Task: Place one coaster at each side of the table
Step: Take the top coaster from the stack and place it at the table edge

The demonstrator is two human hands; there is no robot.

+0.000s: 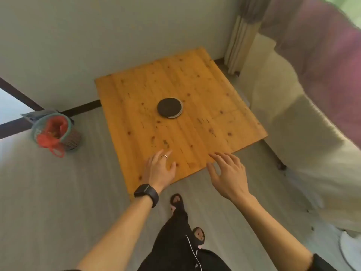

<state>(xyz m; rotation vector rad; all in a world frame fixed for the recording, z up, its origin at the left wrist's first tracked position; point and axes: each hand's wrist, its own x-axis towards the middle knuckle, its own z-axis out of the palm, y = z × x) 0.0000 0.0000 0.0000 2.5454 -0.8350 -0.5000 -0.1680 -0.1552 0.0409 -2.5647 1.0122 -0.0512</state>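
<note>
**Coasters stacked at centre, both hands empty at the near edge**

Far left, on the pale floor, a woven basket [56, 132] lined with a red bag is seen — well apart from the table and no part of the job. Next, the left hand [160, 169], marked by a ring and a dark wristwatch [146, 193], is held over the near edge of the table [125, 106] with fingers spread and nothing gripped. At the middle of the square, knotty pine top the stack of coasters [170, 107] is found: round, flat, dark and matte on top, with a paler disc peeking out beneath. How many are stacked cannot be told. The pile sits centrally, probably so every side can be reached equally. No coaster is yet seen at any side, so the task is judged barely begun. To the right, the right hand [227, 173] is also held open and loosely splayed, empty, at the table's edge — both hands seemingly poised for a reach toward the stack. Beyond, a cream sofa [293, 118] is set just beside the table.
</note>
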